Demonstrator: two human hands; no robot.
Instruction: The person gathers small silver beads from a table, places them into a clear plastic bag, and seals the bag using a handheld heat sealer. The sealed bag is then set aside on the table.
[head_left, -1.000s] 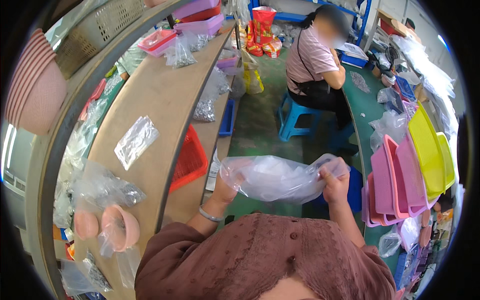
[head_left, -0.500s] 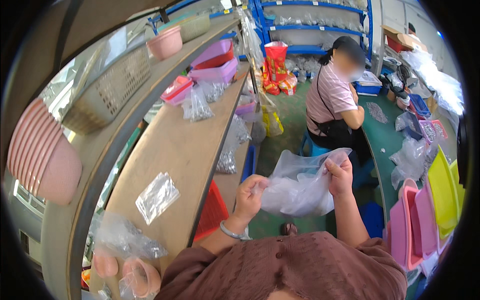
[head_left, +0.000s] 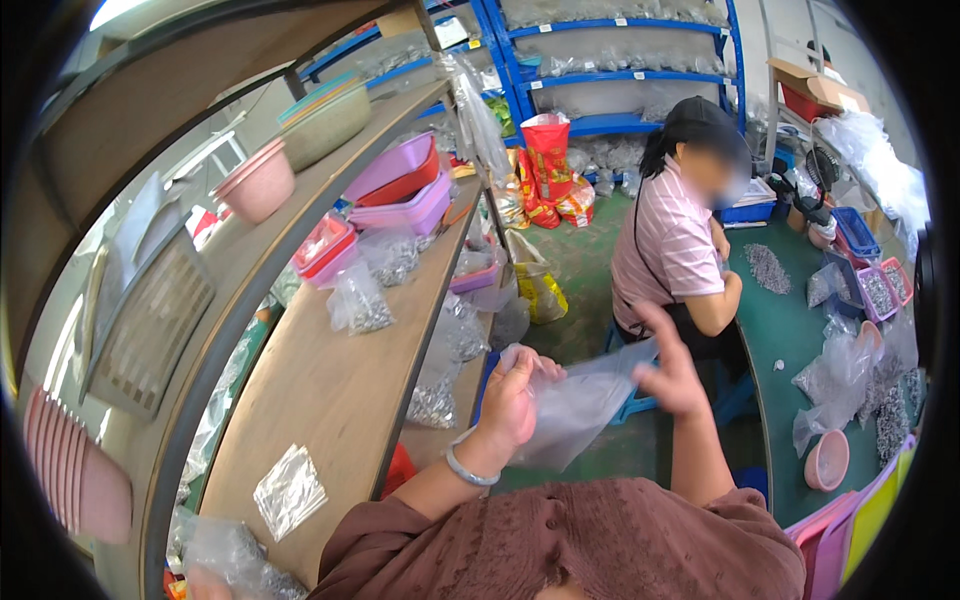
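- Your left hand [head_left: 517, 400]: fingers folded in, gripping the gathered edge of a translucent plastic bag [head_left: 575, 415]; a pale bracelet [head_left: 465, 466] sits on that wrist
- Your right hand [head_left: 677, 368]: fingers spread and blurred, closed on nothing that can be seen; it is right beside the bag's upper right corner, and whether thumb and film touch cannot be told
- Bag position: in the air in front of your chest, between your two hands, slanting down from the left grip, above the green floor; no contents can be made out through the film
- Handling, judged by eye: very light, thin and limp, likely slippery and inclined to cling to itself; it should crumple without harm, though a hard pull at one point might stretch or tear it
- Where to take hold, judged: pinch the free edge near the upper right corner between your thumb and fingertips, opposite the left grip, so the film can be kept taut
- On your left: a wooden shelf [head_left: 290, 400] bearing flat shiny packets [head_left: 290, 492] and a clear bag of small grey parts [head_left: 360, 303]
- On your right: a green bench [head_left: 785, 435] with a pink bowl [head_left: 827, 460]; a seated co-worker [head_left: 662, 245] leans at it, beyond your right hand
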